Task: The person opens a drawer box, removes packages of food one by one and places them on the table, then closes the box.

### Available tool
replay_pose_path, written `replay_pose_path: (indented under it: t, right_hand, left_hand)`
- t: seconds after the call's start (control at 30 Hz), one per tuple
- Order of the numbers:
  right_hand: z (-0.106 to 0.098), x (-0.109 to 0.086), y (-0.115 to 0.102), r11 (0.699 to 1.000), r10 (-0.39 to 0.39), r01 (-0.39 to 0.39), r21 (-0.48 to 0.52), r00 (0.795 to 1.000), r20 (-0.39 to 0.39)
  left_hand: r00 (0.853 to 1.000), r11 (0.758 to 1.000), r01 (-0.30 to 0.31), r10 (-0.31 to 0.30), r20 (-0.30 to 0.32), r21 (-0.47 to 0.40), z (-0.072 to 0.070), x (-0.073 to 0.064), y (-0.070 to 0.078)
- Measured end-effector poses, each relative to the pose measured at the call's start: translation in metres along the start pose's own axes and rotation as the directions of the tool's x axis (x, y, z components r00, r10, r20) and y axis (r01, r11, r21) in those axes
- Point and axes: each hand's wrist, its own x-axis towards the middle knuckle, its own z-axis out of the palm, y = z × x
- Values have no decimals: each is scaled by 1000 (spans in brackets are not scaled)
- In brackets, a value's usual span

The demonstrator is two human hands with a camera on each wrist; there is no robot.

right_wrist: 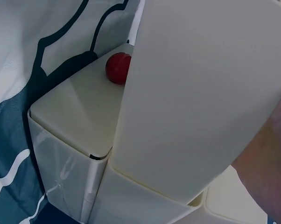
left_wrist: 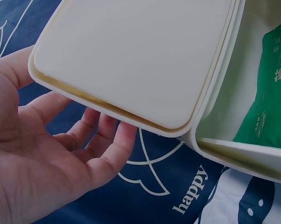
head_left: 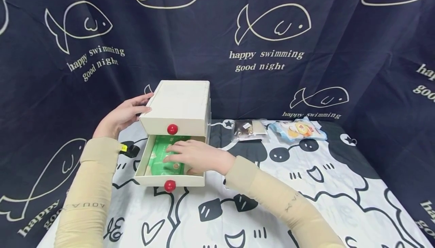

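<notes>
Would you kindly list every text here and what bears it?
"happy swimming good night": navy curtain.
"AQUA", further letters unclear: left sleeve.
Right sleeve: letters too blurred.
"草", seemingly; smaller print unreadable: green packet.
Tablecloth: letter-like mark, unclear.
Too small: blue snack packet, white label on clear packet, yellow tag.

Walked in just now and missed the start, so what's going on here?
A person is at a white plastic box of drawers with round red knobs. Their right hand reaches into a pulled-out white drawer, over a green packet; the left hand touches the box's left side near the top. The top drawer is closed. To the right, a clear packet with dark contents and a blue-and-white printed bag lie on the black-and-white patterned cloth.
</notes>
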Motion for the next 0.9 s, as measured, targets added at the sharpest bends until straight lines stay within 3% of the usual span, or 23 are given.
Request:
replay_pose_path:
  t: [0.27, 0.5, 0.9]
  right_hand:
    - [2, 9, -1, 999, 9, -5, -50, 997, 79]
    - [10, 18, -2, 993, -38, 42, -110, 999, 38]
    - [19, 30, -2, 968, -52, 70, -242, 996, 78]
  left_hand:
    - [1000, 1000, 3, -3, -6, -2, 1, 1, 1]
    - [1000, 1000, -4, 4, -7, -4, 1, 1, 1]
    - [1000, 1000, -14, 14, -3, -14, 0, 0, 0]
